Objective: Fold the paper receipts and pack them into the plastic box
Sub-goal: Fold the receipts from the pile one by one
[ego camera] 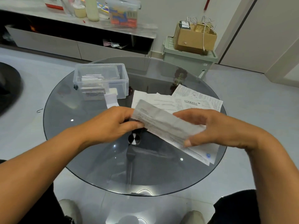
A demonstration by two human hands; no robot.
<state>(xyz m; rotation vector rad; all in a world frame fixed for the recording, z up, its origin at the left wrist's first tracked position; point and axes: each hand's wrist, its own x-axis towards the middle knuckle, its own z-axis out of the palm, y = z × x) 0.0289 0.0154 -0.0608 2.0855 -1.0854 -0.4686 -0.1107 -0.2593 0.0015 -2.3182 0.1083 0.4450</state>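
Note:
A long creased paper receipt (163, 123) is held above the round glass table (90, 159). My left hand (113, 123) pinches its left end between thumb and fingers. My right hand (210, 126) grips its right part, thumb on the near edge. Its far end trails down to the right onto the glass. Behind it lies a loose pile of unfolded receipts (186, 99). The clear plastic box (101, 80) stands open at the table's far left, with several folded receipts upright inside.
A small white paper strip (110, 98) lies in front of the box. Beyond the table are a low cabinet (48, 41) with bottles and a lidded container, and a green bin (189, 60) carrying a cardboard box. My knees and shoes show under the table.

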